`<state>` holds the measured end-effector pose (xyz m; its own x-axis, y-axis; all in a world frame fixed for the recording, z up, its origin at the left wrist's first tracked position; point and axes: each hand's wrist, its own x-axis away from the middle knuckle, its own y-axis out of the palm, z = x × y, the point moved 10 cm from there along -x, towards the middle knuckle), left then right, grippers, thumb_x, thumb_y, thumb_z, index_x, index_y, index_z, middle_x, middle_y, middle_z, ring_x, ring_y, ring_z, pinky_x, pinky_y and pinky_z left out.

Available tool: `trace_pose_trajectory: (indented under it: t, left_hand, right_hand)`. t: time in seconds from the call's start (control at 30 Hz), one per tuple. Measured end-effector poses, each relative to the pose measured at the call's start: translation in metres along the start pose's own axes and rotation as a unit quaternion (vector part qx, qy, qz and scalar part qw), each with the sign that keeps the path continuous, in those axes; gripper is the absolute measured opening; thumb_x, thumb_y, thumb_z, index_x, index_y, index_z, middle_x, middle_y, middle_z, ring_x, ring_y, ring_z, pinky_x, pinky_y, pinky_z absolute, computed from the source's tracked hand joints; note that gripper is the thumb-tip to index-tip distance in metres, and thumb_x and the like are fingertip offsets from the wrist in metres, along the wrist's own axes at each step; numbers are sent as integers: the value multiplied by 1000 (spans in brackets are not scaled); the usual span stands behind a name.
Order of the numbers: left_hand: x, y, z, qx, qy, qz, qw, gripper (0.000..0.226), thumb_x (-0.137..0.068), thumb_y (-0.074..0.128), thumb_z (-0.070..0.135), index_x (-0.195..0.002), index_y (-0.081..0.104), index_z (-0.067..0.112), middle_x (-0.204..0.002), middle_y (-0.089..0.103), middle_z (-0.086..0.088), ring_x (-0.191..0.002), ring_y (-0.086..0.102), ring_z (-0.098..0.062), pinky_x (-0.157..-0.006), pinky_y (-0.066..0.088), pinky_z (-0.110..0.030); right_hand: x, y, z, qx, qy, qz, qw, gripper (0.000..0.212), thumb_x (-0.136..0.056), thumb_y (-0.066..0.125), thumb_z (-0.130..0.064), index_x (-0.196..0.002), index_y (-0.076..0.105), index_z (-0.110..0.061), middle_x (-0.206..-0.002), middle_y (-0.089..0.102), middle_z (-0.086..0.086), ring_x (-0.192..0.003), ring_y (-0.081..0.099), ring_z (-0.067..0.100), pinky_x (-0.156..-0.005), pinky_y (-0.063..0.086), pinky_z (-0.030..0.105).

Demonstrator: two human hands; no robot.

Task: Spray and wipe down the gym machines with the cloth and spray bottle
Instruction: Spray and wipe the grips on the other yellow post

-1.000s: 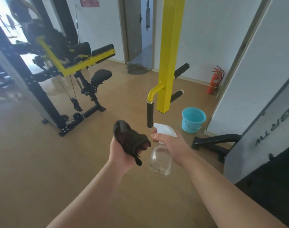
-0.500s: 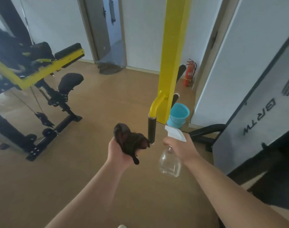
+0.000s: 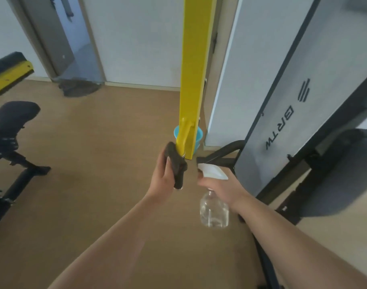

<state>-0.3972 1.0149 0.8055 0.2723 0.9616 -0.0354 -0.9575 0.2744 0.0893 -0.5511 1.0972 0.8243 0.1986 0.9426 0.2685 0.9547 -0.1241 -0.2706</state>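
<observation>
Dark bunched cloth (image 3: 177, 165) wraps the yellow handle (image 3: 183, 135) beside a clear spray bottle (image 3: 214, 207).

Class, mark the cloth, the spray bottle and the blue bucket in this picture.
cloth (image 3: 177, 166): head view, middle of the dark fold.
spray bottle (image 3: 214, 209): head view, clear body.
blue bucket (image 3: 199, 136): head view, its visible right wall.
</observation>
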Motion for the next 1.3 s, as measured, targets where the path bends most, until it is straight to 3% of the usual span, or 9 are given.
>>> trace_pose_trajectory:
  t: [0.1,0.23,0.4,0.6,0.73,0.93,1.03,1.17,1.3]
  left_hand:
    - [1,11,0,-68,14,-17,997,12,-97,50,12,-108,53,8,-82,71,-8,-61,62,-28,-54,50,-33]
    - [-9,22,-3,-161,-2,-13,987,41,-83,73,-2,-96,58,34,-62,67,20,-50,61,2,-49,46,-12]
    - [-12,26,-39,-150,-71,32,986,41,-68,80,1,-87,68,34,-76,75,9,-66,70,-16,-60,58,-32]
    - [-8,33,-100,-173,-169,-8,970,16,-75,82,17,-80,72,28,-69,76,10,-67,70,-7,-73,59,-40]
    - [10,32,-111,-209,-194,-19,958,20,-87,78,26,-70,68,26,-57,69,22,-56,62,12,-65,51,-28]
    - [-1,16,-52,-188,-131,58,972,14,-79,85,24,-74,71,24,-70,74,0,-66,67,-12,-71,59,-42]
    - [-12,14,11,-145,-52,63,986,14,-80,83,13,-80,72,20,-76,76,-11,-71,73,-21,-68,61,-56]
    - [-9,29,69,-97,28,36,994,48,-86,70,-15,-102,61,29,-70,73,20,-67,72,2,-63,55,-13]
    - [-17,27,44,-104,-33,54,992,29,-85,76,-1,-92,63,24,-64,70,20,-60,70,1,-55,52,-18]
  right_hand:
    - [-3,-2,-4,11,-18,-18,1000,23,-81,70,-22,-99,71,-8,-77,57,6,-72,54,13,-62,47,27]
    - [-8,-12,3,5,-24,0,1000,28,-80,71,-18,-106,72,-7,-82,60,14,-74,55,11,-66,47,28]
    - [-20,-23,33,-18,18,23,999,19,-85,72,-11,-104,73,-8,-83,64,11,-76,59,12,-63,51,27]
    - [-21,-23,64,-10,54,6,998,11,-87,72,-12,-92,68,-3,-76,58,3,-72,58,11,-60,52,21]
    - [-16,-19,75,-12,67,0,998,15,-87,75,-13,-95,69,-2,-77,60,3,-71,58,11,-62,49,23]
    - [-13,-24,60,-2,55,-18,998,11,-87,74,-12,-92,69,-3,-74,59,1,-69,58,11,-61,50,24]
    - [-13,-31,51,-11,59,-1,998,8,-88,76,-15,-82,71,-19,-67,63,-9,-67,61,9,-57,51,19]
    - [-16,-29,44,-55,69,7,996,17,-89,77,-16,-86,70,-31,-84,68,-4,-80,65,12,-62,56,19]
    - [-22,-20,38,-46,43,-10,998,11,-88,74,-14,-83,74,-24,-69,64,-9,-69,61,9,-57,53,19]
